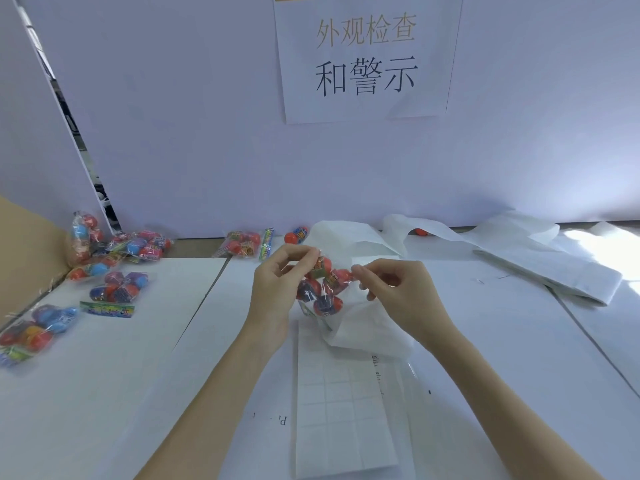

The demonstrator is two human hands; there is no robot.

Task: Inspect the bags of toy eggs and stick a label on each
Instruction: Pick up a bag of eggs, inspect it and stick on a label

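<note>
Head view, one frame, worktop [104, 393] covered in white paper sheets

Item 1: clear bag of toy eggs [322, 289], red and dark blue eggs inside, held up above the middle of the worktop between both hands, apart from the surface
Item 2: left hand [277, 285], fingers [298, 252] curled, pinching the upper left edge of the bag
Item 3: right hand [394, 289], fingers [360, 271] curled, pinching the bag's right side; whether a label sits between them cannot be told
Item 4: label sheet [343, 420], white, faint grid of rectangles, lying flat just beneath the hands at the near edge; many cells look peeled, detail too faint to confirm
Item 5: crumpled white backing paper [374, 334], directly under the held bag, overlapping the top of the label sheet
Item 6: further bags of toy eggs [117, 289], several, laid out on the left part of the worktop, blue, red, purple and orange eggs, coloured header cards
Item 7: one bag at the back [242, 244], near the wall, red eggs
Item 8: loose red egg [296, 235], beside that bag, partly behind white paper
Item 9: folded white sheets [554, 268], back right
Item 10: printed paper sign [367, 57] on the rear partition, large Chinese characters
Item 11: brown cardboard [24, 258], far left edge
</note>
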